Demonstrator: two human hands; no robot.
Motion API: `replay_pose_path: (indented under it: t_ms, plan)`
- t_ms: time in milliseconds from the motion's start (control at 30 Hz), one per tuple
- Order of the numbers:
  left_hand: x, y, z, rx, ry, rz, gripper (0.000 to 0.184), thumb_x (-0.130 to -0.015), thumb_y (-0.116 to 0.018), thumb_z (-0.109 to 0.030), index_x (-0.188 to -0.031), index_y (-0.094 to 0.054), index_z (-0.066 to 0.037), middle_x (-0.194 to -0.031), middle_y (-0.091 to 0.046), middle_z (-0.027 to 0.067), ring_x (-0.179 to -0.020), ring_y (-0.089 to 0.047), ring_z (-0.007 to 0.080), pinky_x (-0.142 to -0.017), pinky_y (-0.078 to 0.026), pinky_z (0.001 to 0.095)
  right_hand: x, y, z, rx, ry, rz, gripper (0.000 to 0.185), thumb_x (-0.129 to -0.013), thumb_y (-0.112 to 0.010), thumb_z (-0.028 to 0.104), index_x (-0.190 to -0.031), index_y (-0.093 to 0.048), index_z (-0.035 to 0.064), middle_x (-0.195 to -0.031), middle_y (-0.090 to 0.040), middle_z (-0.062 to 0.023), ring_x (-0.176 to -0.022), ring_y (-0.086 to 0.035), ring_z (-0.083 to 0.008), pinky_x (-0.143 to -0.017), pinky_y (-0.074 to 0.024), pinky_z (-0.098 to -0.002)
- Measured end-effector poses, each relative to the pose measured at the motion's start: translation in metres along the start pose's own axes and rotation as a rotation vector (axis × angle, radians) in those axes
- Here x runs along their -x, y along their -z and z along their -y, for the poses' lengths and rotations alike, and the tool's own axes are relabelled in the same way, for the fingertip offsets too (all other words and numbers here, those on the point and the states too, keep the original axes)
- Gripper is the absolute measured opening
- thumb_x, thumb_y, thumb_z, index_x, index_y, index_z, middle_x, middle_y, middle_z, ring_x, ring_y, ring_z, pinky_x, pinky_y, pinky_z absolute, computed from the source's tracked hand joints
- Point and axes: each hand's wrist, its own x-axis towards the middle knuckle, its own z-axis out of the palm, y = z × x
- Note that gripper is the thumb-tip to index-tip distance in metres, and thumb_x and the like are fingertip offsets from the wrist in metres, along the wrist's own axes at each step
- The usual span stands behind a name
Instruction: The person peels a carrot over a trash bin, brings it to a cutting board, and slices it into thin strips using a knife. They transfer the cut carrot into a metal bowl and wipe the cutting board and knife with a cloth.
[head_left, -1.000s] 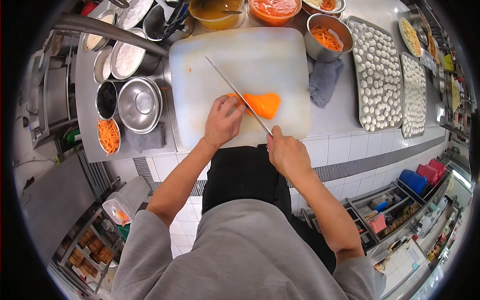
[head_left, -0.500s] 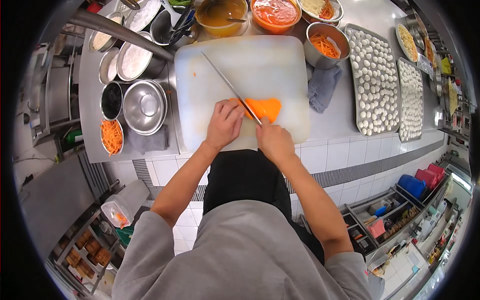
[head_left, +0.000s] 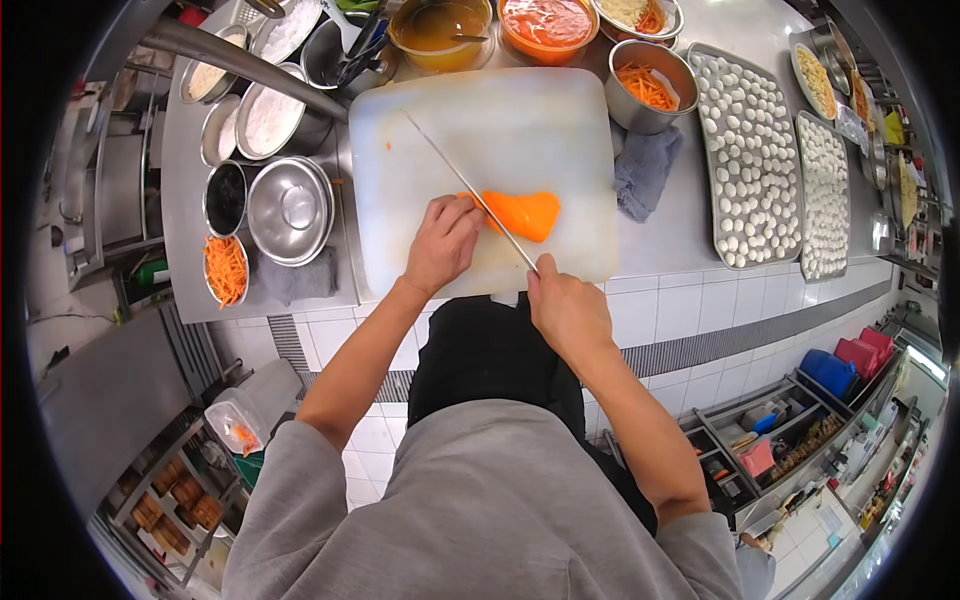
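Note:
On the white cutting board (head_left: 440,95) lies a peeled carrot (head_left: 527,214), toward the board's near side. My left hand (head_left: 443,240) has its fingers curled down on the carrot's left end, which they mostly cover. With my right hand (head_left: 570,310) I grip the handle of a long knife (head_left: 440,152). Its blade slants away to the upper left and crosses the carrot just right of my left fingertips. Whether the edge is inside the carrot I cannot tell. A tiny orange scrap sits on the board's far left part.
Shredded carrot fills a bowl (head_left: 226,272) at left and a metal pot (head_left: 651,90) at upper right. Stacked steel bowls (head_left: 290,212) and a grey cloth (head_left: 648,172) flank the board. Trays of white balls (head_left: 750,160) stand at right. Tubs of sauce (head_left: 547,25) line the back.
My right hand has drawn back toward me and slightly right, pulling the knife with it. My left hand and the carrot have shifted slightly left.

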Motion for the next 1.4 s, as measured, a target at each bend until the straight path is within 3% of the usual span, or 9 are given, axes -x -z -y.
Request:
replay_pose_path:
  t_ms: [333,400,900,1000,1400]
  plan:
    - [0.002,0.000,-0.001,-0.028,-0.015,0.012,0.034,-0.075,-0.068,0.008,-0.107,-0.063,-0.003,-0.113,-0.061,0.0095,-0.102,-0.057,0.0327,-0.088,-0.052,0.0390,0.004,0.005,-0.003,-0.021,-0.026,0.071,0.023,-0.101,-0.053,0.024,-0.094,-0.051,0.0024,-0.061,-0.063,-0.0218,-0.057,-0.066,-0.0411,-0.051,-0.0538,-0.0485]
    - [0.000,-0.001,0.001,-0.036,-0.019,0.010,0.034,-0.075,-0.068,0.008,-0.107,-0.063,-0.002,-0.113,-0.061,0.0099,-0.103,-0.058,0.0328,-0.088,-0.052,0.0392,-0.005,0.002,0.000,-0.016,-0.010,0.073,0.021,-0.100,-0.052,0.021,-0.093,-0.050,0.0016,-0.062,-0.065,-0.0215,-0.059,-0.068,-0.0403,-0.058,-0.0561,-0.0499]
    - [-0.001,-0.002,0.001,0.036,-0.009,-0.034,0.031,-0.076,-0.069,0.006,-0.106,-0.062,-0.003,-0.110,-0.061,0.0105,-0.102,-0.058,0.0334,-0.088,-0.052,0.0398,-0.047,-0.030,-0.001,-0.075,-0.051,0.061,0.025,-0.101,-0.053,0.026,-0.098,-0.053,0.0016,-0.076,-0.069,-0.0246,-0.068,-0.069,-0.0430,-0.063,-0.0561,-0.0516]
    - [-0.001,0.000,0.003,0.053,0.042,-0.067,0.028,-0.078,-0.069,0.006,-0.103,-0.062,-0.003,-0.109,-0.062,0.0102,-0.101,-0.058,0.0334,-0.087,-0.052,0.0401,-0.047,-0.028,-0.011,-0.154,0.050,-0.020,0.026,-0.100,-0.054,0.028,-0.097,-0.053,0.0020,-0.071,-0.067,-0.0229,-0.065,-0.068,-0.0419,-0.062,-0.0553,-0.0516]
    - [-0.001,0.001,0.000,0.034,0.005,-0.040,0.026,-0.078,-0.067,0.008,-0.101,-0.063,-0.002,-0.112,-0.062,0.0101,-0.100,-0.058,0.0329,-0.087,-0.051,0.0397,0.026,-0.001,-0.005,0.029,-0.026,0.008,0.022,-0.101,-0.055,0.025,-0.093,-0.050,0.0056,-0.059,-0.064,-0.0168,-0.052,-0.065,-0.0376,-0.050,-0.0537,-0.0467]
